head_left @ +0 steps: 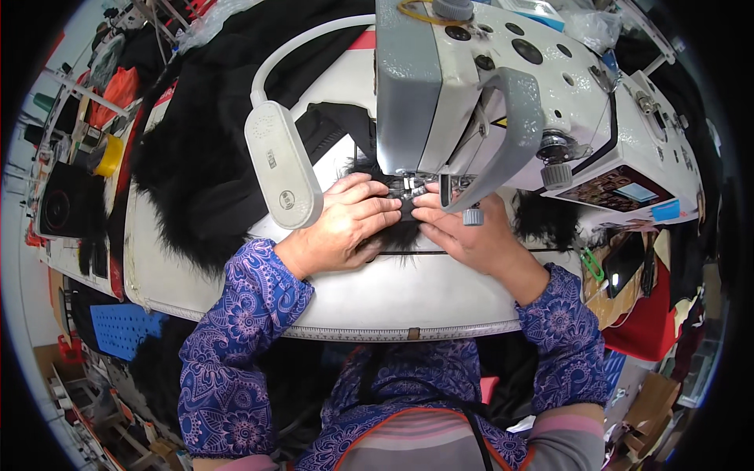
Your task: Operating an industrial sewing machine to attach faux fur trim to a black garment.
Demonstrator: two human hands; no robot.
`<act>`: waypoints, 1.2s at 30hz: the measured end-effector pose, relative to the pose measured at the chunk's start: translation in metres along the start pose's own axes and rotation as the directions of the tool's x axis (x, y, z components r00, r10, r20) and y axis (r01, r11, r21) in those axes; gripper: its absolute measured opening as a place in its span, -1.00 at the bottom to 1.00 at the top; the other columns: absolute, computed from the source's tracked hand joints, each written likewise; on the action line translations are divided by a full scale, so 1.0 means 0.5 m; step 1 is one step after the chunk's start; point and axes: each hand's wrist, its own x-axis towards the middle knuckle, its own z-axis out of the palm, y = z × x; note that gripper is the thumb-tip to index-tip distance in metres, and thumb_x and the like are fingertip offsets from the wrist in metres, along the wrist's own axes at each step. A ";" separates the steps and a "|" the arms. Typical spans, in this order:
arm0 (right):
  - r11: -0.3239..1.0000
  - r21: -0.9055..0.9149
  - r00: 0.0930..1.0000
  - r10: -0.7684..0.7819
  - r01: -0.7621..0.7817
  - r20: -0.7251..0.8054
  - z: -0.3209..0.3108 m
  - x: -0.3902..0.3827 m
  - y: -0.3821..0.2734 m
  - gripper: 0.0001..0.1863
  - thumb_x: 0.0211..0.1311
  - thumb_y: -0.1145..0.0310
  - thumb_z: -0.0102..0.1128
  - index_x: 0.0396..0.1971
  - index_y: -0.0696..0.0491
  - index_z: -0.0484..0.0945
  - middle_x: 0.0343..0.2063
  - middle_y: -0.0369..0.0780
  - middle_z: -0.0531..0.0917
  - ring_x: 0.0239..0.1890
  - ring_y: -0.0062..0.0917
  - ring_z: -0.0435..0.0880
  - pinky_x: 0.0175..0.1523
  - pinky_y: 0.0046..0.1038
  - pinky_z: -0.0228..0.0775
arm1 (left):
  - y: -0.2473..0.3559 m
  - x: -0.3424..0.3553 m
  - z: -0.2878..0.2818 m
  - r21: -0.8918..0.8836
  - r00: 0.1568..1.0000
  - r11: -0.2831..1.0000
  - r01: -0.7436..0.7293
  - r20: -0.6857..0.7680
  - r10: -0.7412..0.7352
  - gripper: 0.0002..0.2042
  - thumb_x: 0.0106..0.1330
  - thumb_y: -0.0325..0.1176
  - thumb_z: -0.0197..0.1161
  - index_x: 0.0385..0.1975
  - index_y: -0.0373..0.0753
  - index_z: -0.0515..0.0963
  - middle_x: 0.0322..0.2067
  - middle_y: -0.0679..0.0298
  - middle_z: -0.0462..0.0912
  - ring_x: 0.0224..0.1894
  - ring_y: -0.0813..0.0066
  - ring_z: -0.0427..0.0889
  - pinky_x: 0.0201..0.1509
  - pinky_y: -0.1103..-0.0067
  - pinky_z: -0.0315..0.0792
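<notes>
Black furry fabric (404, 233) lies under the presser foot (409, 185) of a white and grey sewing machine (503, 55). My left hand (345, 216) presses flat on the fabric just left of the foot, fingers stretched toward it. On the other side, my right hand (475, 231) lies on the fabric with fingers extended, partly hidden by the machine's grey lever (510, 133). The fingertips of both hands almost meet in front of the foot. Whether either thumb pinches the cloth underneath does not show.
A lamp (284, 165) on a bent neck hangs over the table left of the needle. A large heap of black fur-trimmed cloth (188, 157) covers the left side. Green-handled snips (592, 264) and a dark phone (626, 263) lie at right. The table's front edge carries a ruler strip (353, 333).
</notes>
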 end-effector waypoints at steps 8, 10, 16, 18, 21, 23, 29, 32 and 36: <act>0.978 -0.151 0.988 0.148 -0.140 0.039 0.003 -0.003 0.002 -0.75 0.05 0.29 0.33 -0.22 -0.08 0.65 -0.14 -0.39 0.67 -0.16 -0.42 0.65 -0.08 -0.33 0.47 | -0.005 0.002 0.011 0.027 0.998 0.998 0.060 -0.004 -0.060 -0.59 0.01 -0.30 0.34 -0.09 -0.28 0.59 -0.06 0.16 0.59 0.16 0.19 0.46 0.32 0.17 0.24; 0.976 -0.143 0.984 0.170 -0.162 0.047 0.003 0.004 0.001 -0.74 0.05 0.28 0.34 -0.20 -0.08 0.66 -0.17 -0.36 0.68 -0.18 -0.41 0.66 -0.08 -0.33 0.47 | -0.006 0.000 0.011 0.039 0.995 0.994 0.103 0.011 -0.103 -0.57 0.03 -0.25 0.34 -0.07 -0.25 0.59 -0.03 0.18 0.58 0.19 0.16 0.42 0.32 0.07 0.20; 0.954 -0.157 0.954 0.276 -0.256 0.119 0.025 0.002 0.027 -0.68 0.04 0.23 0.37 -0.14 -0.14 0.68 -0.30 -0.26 0.71 -0.30 -0.35 0.68 -0.10 -0.35 0.47 | -0.012 0.001 0.014 0.014 0.984 0.984 0.179 0.006 -0.179 -0.54 0.05 -0.19 0.33 -0.02 -0.21 0.57 0.02 0.22 0.55 0.20 0.11 0.40 0.33 -0.01 0.12; 0.943 -0.201 0.945 0.296 -0.265 0.140 0.027 -0.003 0.031 -0.68 0.04 0.22 0.38 -0.13 -0.16 0.68 -0.33 -0.24 0.71 -0.31 -0.34 0.68 -0.10 -0.35 0.47 | -0.014 0.001 0.020 0.010 0.983 0.983 0.185 0.003 -0.185 -0.54 0.05 -0.19 0.32 -0.02 -0.21 0.56 0.03 0.23 0.55 0.19 0.11 0.40 0.34 -0.01 0.11; 0.940 -0.169 0.932 0.323 -0.296 0.165 0.032 -0.004 0.033 -0.69 0.05 0.22 0.37 -0.13 -0.17 0.69 -0.32 -0.25 0.71 -0.29 -0.35 0.68 -0.10 -0.34 0.46 | -0.016 -0.001 0.020 -0.008 0.980 0.980 0.197 0.015 -0.197 -0.53 0.05 -0.19 0.32 0.00 -0.21 0.55 0.04 0.24 0.53 0.19 0.10 0.40 0.35 0.00 0.09; 0.940 -0.141 0.932 0.332 -0.312 0.147 0.029 -0.002 0.033 -0.69 0.06 0.22 0.37 -0.13 -0.18 0.69 -0.32 -0.25 0.71 -0.27 -0.35 0.68 -0.09 -0.33 0.46 | -0.014 0.002 0.013 -0.001 0.979 0.979 0.202 0.025 -0.202 -0.51 0.05 -0.18 0.32 0.01 -0.21 0.54 0.05 0.24 0.52 0.19 0.10 0.40 0.36 0.01 0.08; 0.935 -0.202 0.929 0.328 -0.293 0.171 0.031 0.001 0.035 -0.68 0.07 0.22 0.36 -0.11 -0.18 0.67 -0.27 -0.24 0.70 -0.22 -0.33 0.67 -0.07 -0.31 0.46 | -0.021 0.002 0.011 0.018 0.985 0.986 0.167 0.043 -0.168 -0.50 0.05 -0.18 0.31 0.02 -0.23 0.53 0.06 0.22 0.52 0.20 0.13 0.39 0.36 0.02 0.07; 0.945 -0.147 0.940 0.311 -0.291 0.140 0.026 0.004 0.033 -0.68 0.08 0.21 0.35 -0.11 -0.17 0.67 -0.24 -0.23 0.70 -0.22 -0.30 0.67 -0.06 -0.29 0.45 | -0.018 0.006 0.009 0.024 0.982 0.984 0.175 0.061 -0.176 -0.50 0.05 -0.18 0.32 0.02 -0.24 0.53 0.05 0.20 0.53 0.20 0.16 0.40 0.36 0.03 0.08; 0.947 -0.143 0.943 0.306 -0.287 0.132 0.023 0.009 0.033 -0.70 0.09 0.21 0.34 -0.12 -0.17 0.68 -0.24 -0.23 0.70 -0.23 -0.30 0.67 -0.07 -0.28 0.45 | -0.016 0.007 0.005 0.029 0.983 0.984 0.174 0.052 -0.175 -0.51 0.05 -0.18 0.32 0.02 -0.23 0.54 0.05 0.20 0.54 0.20 0.19 0.41 0.37 0.05 0.09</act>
